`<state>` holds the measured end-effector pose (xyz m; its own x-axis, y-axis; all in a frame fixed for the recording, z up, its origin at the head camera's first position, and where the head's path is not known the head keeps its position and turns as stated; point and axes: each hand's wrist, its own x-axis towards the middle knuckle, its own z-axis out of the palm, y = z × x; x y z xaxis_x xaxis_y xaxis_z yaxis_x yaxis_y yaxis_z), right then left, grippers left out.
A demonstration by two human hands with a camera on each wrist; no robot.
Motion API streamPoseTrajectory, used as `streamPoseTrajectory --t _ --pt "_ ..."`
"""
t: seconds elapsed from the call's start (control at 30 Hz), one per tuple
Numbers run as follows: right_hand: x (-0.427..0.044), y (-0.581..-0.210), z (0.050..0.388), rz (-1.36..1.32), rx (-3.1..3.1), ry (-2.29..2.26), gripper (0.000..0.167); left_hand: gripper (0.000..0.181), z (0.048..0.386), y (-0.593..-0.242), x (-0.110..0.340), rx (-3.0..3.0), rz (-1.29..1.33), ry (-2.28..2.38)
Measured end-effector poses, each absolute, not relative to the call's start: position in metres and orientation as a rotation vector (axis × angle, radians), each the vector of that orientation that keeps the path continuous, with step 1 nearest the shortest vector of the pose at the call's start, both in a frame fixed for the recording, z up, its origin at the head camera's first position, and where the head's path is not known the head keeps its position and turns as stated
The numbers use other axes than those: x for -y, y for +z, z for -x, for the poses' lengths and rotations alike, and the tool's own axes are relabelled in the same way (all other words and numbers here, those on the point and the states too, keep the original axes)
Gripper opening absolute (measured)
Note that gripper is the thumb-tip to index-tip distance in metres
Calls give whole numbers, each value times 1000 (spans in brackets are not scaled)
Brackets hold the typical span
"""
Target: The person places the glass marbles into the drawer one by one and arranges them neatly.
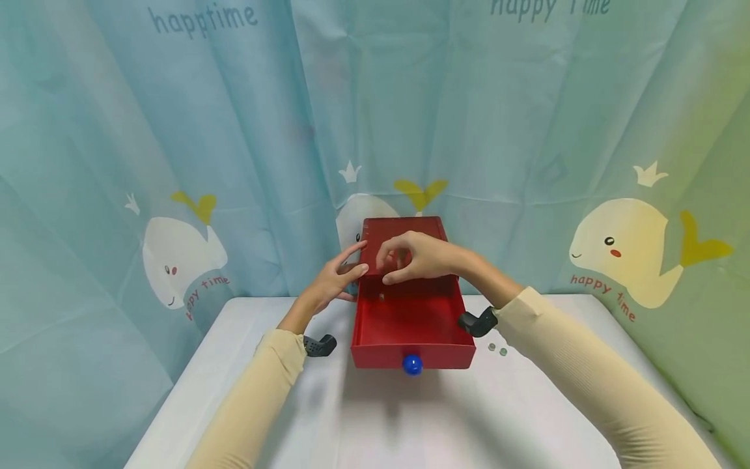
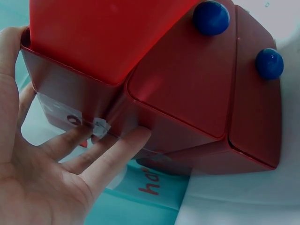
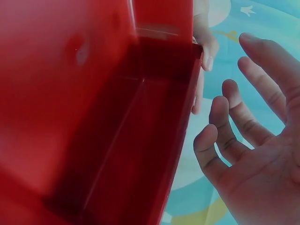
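On the white table [image 1: 515, 417], red cabinet [image 1: 410, 225] with top drawer [image 1: 375, 356] pulled out, exposing a small piece [image 1: 381, 297] inside; left hand [image 1: 329, 283] spread wide against its side, presumably bracing, right hand [image 1: 422, 255] above, loosely bent, apparently empty, positioned for access.

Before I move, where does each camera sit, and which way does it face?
Head: worn on the head, faces forward and down at the red cabinet and its open drawer; left hand, right hand and sleeves show.
Left wrist: worn there, looks past the visible left hand at the cabinet and two blue knobs.
Right wrist: worn there, looks into the drawer; the right hand shows, left fingers beyond.
Shared: head and right wrist both show the drawer and parts of both hands.
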<state>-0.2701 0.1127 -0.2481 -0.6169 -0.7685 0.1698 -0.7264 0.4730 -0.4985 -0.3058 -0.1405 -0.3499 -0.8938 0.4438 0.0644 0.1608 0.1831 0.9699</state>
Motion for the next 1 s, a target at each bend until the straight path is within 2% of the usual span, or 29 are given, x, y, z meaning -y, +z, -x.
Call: streamPoseTrajectory --t 0.23,0.8,1.0 --pt "-113 -249 272 1342 -2638 -834 28 63 306 -348 142 -2229 -583 1787" --pt "-127 -249 270 1388 -2689 -921 35 64 304 -348 139 -2223 -589 1783" --pt "-140 -247 266 1331 -2701 -996 34 63 304 -348 138 -2218 -587 1794"
